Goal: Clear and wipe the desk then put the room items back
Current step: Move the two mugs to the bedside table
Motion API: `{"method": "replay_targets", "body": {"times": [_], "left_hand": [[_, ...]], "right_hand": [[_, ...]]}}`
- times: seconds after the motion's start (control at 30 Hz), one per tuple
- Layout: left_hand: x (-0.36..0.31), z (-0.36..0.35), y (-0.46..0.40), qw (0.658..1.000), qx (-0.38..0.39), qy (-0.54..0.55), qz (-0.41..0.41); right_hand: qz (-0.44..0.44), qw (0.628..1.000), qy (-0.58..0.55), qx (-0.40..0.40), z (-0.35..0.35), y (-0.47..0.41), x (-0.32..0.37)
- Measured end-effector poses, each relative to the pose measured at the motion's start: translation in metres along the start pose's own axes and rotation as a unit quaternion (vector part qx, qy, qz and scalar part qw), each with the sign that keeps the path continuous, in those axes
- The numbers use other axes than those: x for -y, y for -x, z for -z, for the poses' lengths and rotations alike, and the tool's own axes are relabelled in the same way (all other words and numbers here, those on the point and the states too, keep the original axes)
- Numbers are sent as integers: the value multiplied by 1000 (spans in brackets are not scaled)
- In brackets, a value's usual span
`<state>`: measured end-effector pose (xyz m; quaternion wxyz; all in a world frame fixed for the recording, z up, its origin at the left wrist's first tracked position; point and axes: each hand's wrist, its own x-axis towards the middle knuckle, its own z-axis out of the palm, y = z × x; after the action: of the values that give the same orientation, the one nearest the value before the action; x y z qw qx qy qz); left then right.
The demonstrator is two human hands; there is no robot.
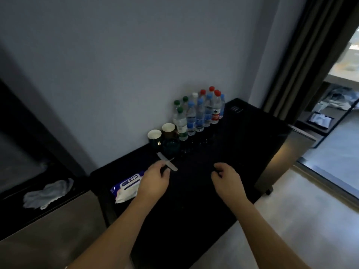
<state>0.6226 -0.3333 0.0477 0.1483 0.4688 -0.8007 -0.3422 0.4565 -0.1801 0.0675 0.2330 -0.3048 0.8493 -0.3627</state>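
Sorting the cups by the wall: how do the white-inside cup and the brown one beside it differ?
The white-inside cup has a dark green outside; the brown cup is brown outside, cream within. The white-inside cup stands left and nearer; the brown cup stands next to the green-capped bottles. Both stand upright and open-topped on the black desk.

The room is dim. A plain grey wall (116,65) rises behind a glossy black desk (242,144) pushed against it. To the right, a dark pleated curtain (303,61) hangs floor to ceiling beside a window (347,61) letting in pale daylight. The floor (303,200) is smooth and light grey, catching some of that glow. On the left a low dark shelf (17,200) runs along a black panel (19,123), above a brownish cabinet front (48,230).
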Motion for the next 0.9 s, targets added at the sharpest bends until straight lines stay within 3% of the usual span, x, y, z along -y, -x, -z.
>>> {"method": "replay_targets", "body": {"times": [0.1,0.23,0.57,0.73,0.9], "left_hand": [[17,3,-32,983,-16,115,141],[40,-9,-92,908,-46,305,286],[54,-54,-222,852,-31,370,370],[66,-64,-252,842,-46,356,403],[76,-78,-276,842,-54,343,414]], "right_hand": [[-9,997,-52,59,-25,-55,14],[-20,988,-81,132,-61,-127,25],[-54,967,-34,247,-115,-274,38],[-63,954,-10,292,-149,-333,38],[-2,949,54,311,-169,-367,41]]}}
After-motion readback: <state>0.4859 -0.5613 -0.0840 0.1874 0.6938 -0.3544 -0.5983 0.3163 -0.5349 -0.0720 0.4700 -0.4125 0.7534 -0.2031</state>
